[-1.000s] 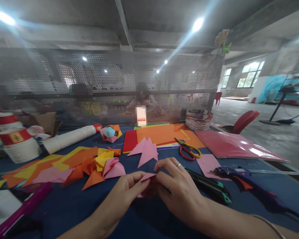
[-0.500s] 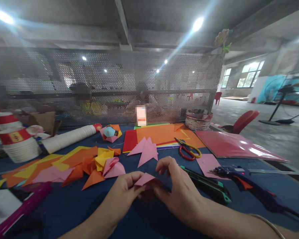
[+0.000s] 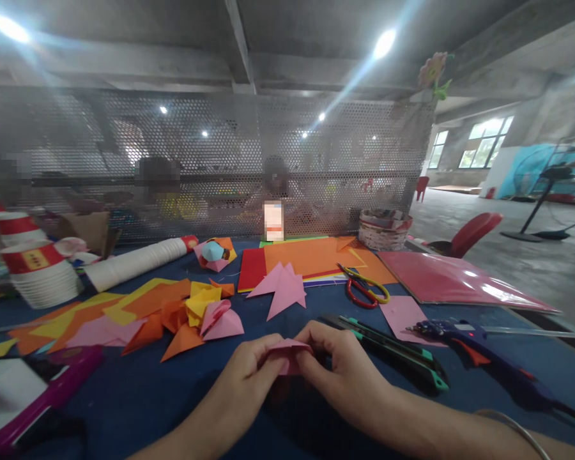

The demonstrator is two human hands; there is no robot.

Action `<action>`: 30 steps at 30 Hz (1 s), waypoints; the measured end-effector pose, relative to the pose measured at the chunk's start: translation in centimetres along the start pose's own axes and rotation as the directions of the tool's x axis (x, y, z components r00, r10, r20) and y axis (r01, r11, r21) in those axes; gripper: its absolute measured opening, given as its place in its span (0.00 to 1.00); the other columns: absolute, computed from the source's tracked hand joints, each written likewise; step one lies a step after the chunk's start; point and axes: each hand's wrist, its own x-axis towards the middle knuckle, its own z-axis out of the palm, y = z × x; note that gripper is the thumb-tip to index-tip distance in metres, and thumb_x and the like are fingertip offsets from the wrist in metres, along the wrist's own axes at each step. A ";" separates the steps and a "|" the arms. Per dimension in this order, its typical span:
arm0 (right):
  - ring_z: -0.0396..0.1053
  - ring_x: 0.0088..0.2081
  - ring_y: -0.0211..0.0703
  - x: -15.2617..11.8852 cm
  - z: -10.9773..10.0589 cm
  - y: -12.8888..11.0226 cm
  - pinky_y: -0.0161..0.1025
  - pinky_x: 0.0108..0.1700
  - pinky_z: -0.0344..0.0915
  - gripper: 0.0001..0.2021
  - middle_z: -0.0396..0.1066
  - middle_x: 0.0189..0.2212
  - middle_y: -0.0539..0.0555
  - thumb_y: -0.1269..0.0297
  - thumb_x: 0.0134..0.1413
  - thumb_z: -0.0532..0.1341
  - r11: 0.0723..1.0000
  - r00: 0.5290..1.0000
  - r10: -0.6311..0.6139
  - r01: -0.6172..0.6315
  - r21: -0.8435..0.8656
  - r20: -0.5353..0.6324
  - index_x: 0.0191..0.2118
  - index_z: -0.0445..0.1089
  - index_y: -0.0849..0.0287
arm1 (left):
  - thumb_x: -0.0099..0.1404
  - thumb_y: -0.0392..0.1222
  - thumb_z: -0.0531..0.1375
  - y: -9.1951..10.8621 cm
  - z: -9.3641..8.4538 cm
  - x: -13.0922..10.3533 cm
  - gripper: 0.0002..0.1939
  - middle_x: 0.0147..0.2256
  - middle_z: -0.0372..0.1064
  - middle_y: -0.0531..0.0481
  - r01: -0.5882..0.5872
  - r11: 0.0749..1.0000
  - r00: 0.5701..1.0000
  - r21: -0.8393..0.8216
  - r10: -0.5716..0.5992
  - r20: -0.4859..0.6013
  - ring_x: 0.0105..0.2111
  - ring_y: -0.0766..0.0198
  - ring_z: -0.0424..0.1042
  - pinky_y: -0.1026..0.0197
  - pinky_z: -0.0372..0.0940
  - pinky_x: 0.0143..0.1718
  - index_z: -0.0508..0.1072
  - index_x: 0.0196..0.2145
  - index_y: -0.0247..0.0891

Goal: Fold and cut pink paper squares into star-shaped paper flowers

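Between my two hands is a small folded piece of pink paper (image 3: 291, 359), low over the blue tabletop. My left hand (image 3: 256, 367) pinches its left side with thumb and fingers. On the other side my right hand (image 3: 335, 361) grips it the same way, so the fingertips cover both ends. Just beyond lie folded pink paper pieces (image 3: 282, 291). To the left is a heap of folded orange pieces (image 3: 179, 342) with a yellow folded piece (image 3: 204, 303) and a rolled pink one (image 3: 223, 321). A green and black utility knife (image 3: 397, 354) lies right of my right hand.
A blue hot glue gun (image 3: 489, 358), scissors (image 3: 364, 287) and a pink paper square (image 3: 407, 317) are on the right. Behind are orange sheets (image 3: 306, 255) and a woven basket (image 3: 386, 231). Stacked paper cups (image 3: 41, 278) stand left. A perforated metal panel (image 3: 211, 150) closes the back.
My right hand has lowered and its raised fingers have closed onto the pink paper. The paper now sits level between both hands. The view has shifted slightly.
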 end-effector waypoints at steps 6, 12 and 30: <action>0.56 0.23 0.32 0.0 0.2 0.5 0.30 0.24 0.52 0.05 0.62 0.20 0.44 0.70 0.51 0.55 1.000 1.000 0.008 -0.008 -0.017 -0.008 0.27 0.64 0.59 | 0.66 0.44 0.48 0.8 0.2 -0.6 0.15 0.22 0.55 0.57 -0.028 0.991 1.000 0.134 0.029 -0.003 0.24 0.68 0.55 0.67 0.50 0.24 0.67 0.27 0.35; 0.58 0.22 0.32 0.2 0.1 0.3 0.30 0.23 0.53 0.05 0.64 0.21 0.45 0.71 0.52 0.53 1.000 1.000 0.017 -0.017 0.012 -0.008 0.28 0.64 0.58 | 0.66 0.49 0.48 0.2 0.1 -0.4 0.17 0.22 0.56 0.56 -0.032 0.986 0.999 0.166 0.032 0.004 0.23 0.68 0.56 0.67 0.50 0.23 0.67 0.29 0.36; 0.57 0.25 0.33 0.9 -1.1 0.4 0.31 0.27 0.54 0.06 0.63 0.24 0.46 0.68 0.59 0.52 0.997 0.996 -0.077 0.078 0.022 -0.040 0.33 0.64 0.59 | 0.65 0.46 0.49 -0.4 -0.5 0.1 0.15 0.19 0.55 0.58 -0.004 0.982 1.000 0.187 0.005 -0.004 0.19 0.70 0.54 0.68 0.48 0.20 0.64 0.25 0.37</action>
